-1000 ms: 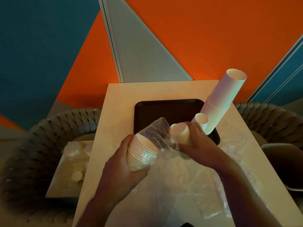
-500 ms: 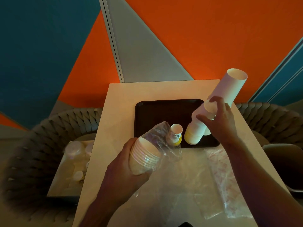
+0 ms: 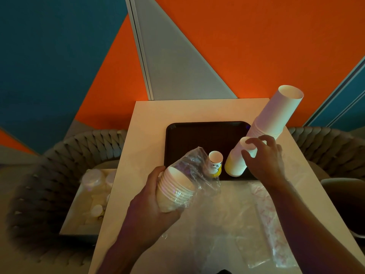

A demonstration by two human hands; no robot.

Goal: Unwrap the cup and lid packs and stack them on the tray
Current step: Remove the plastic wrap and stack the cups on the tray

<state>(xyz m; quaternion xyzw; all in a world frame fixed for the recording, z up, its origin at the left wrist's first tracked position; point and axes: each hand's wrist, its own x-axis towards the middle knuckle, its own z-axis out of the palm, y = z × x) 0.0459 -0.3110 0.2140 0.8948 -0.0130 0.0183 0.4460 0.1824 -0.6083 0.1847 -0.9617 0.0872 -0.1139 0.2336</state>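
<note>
Releasing: right hand (image 3: 262,161) fingers now spread, off short cup stack (image 3: 238,163) just set on tray (image 3: 197,135) (stack stands). Left hand (image 3: 156,196) still grips half-wrapped cup pack (image 3: 177,186); next to unwrap.

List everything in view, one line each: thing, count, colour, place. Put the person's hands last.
tray: one, dark brown, middle of the table
tall cup stack: one, white, right end of the tray
short cup stack: one, white and yellow, front right of the tray
small cup: one, white and yellow, front edge of the tray
wrapped cup pack: one, white in clear plastic, above the table's near left
empty wrappers: several, clear, near table
table: one, cream
box: one, pale, left of the table
left hand: grips the wrapped cup pack
right hand: fingers curled at the short cup stack's top
</note>
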